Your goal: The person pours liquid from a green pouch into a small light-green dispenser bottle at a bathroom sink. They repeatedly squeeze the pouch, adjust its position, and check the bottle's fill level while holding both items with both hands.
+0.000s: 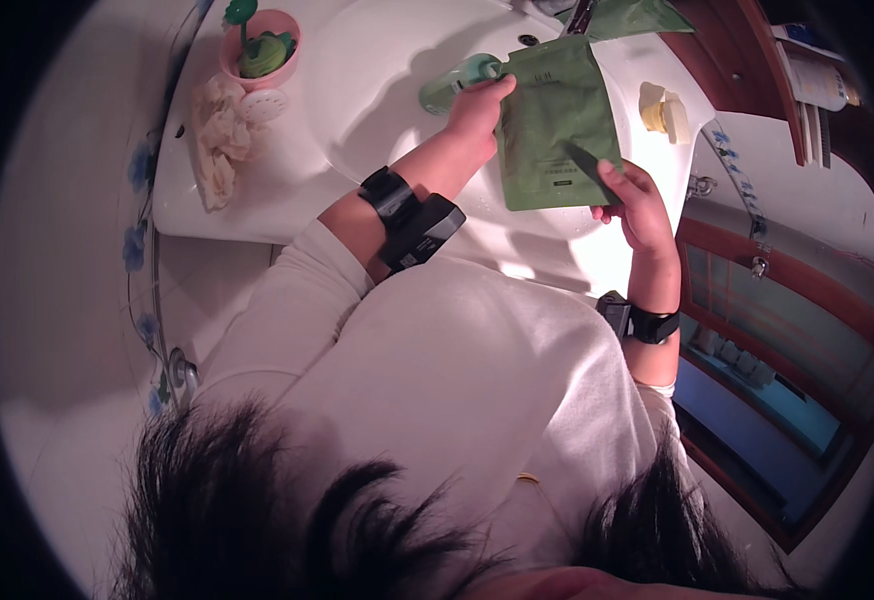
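A flat green sachet [561,131], bearing dark writing, is held upright over the white washbasin [366,67]. My left hand [480,112] pinches its left edge near the top, thumb on the front. At the lower right corner, my right hand [638,199] grips it between thumb and fingers. Just behind my left hand, a translucent green bottle [452,86] lies tilted in the basin; its neck end is close to the sachet. Whether my left hand touches the bottle, I cannot tell.
On the basin's left ledge stand a pink cup [228,56] with green items inside, a crumpled pale cloth [219,139] and a white perforated disc [265,105]. A yellow and cream object [664,118] sits on the right rim. Another green packet [636,19] lies behind, near the faucet [578,16].
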{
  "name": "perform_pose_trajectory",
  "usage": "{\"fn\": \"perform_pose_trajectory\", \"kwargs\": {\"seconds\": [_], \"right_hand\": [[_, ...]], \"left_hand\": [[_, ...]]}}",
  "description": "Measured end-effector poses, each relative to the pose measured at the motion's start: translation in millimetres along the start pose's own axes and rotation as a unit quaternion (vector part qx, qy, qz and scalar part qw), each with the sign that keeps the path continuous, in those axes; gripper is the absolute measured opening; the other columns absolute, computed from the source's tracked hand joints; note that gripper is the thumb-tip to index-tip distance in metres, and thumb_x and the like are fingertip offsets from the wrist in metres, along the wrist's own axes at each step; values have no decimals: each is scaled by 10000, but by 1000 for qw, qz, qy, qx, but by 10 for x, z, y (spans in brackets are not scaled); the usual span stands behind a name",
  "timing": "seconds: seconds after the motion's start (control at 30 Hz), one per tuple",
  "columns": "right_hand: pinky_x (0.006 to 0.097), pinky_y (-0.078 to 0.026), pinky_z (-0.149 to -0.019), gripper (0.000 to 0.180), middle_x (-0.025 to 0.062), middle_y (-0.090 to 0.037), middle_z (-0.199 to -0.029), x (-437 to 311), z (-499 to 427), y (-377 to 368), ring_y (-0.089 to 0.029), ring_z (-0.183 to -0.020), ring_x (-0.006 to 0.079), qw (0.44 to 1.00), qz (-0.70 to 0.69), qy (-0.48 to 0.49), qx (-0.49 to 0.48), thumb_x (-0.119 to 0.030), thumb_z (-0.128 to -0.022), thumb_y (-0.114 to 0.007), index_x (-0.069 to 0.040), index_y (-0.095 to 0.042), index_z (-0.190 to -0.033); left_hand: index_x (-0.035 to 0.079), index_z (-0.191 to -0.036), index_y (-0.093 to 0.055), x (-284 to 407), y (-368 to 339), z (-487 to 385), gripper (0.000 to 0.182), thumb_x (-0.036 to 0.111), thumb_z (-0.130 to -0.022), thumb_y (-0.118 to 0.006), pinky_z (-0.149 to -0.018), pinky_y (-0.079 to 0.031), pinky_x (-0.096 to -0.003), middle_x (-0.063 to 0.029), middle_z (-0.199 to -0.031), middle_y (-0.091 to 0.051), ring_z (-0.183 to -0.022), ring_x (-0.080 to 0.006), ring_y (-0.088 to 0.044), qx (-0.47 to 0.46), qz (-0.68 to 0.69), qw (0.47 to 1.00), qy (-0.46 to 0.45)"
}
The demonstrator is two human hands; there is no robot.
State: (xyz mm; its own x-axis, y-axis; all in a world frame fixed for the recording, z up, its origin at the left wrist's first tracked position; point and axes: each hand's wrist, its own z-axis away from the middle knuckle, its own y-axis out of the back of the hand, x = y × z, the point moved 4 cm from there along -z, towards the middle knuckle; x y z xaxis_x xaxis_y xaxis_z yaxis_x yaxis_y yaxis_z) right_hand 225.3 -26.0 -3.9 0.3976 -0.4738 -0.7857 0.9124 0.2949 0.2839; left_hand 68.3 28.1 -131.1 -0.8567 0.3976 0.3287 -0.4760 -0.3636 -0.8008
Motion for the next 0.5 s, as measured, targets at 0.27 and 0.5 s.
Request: {"fn": "perform_pose_trajectory", "kwargs": {"seconds": [0.27, 0.5], "right_hand": [[244, -350, -413, 267, 35, -491, -522, 2, -79, -39, -444, -412, 98, 984, 120, 39, 128, -178, -892, -483, 27, -532, -729], [336, -395, -459, 261, 130, -532, -536, -20, -62, -35, -517, -460, 209, 950, 241, 100, 171, -170, -875, -491, 38, -527, -721]], "left_hand": [[16, -1135, -485, -69, -234, 422, 405, 129, -781, -646, -894, -443, -378, -101, -1100, -550, -1014, -226, -543, -142, 27, 978, 149], [12, -1102, -509, -190, -265, 506, 397, 46, -737, -663, -865, -466, -387, -107, -1062, -567, -990, -236, -558, -160, -60, 979, 112]]}}
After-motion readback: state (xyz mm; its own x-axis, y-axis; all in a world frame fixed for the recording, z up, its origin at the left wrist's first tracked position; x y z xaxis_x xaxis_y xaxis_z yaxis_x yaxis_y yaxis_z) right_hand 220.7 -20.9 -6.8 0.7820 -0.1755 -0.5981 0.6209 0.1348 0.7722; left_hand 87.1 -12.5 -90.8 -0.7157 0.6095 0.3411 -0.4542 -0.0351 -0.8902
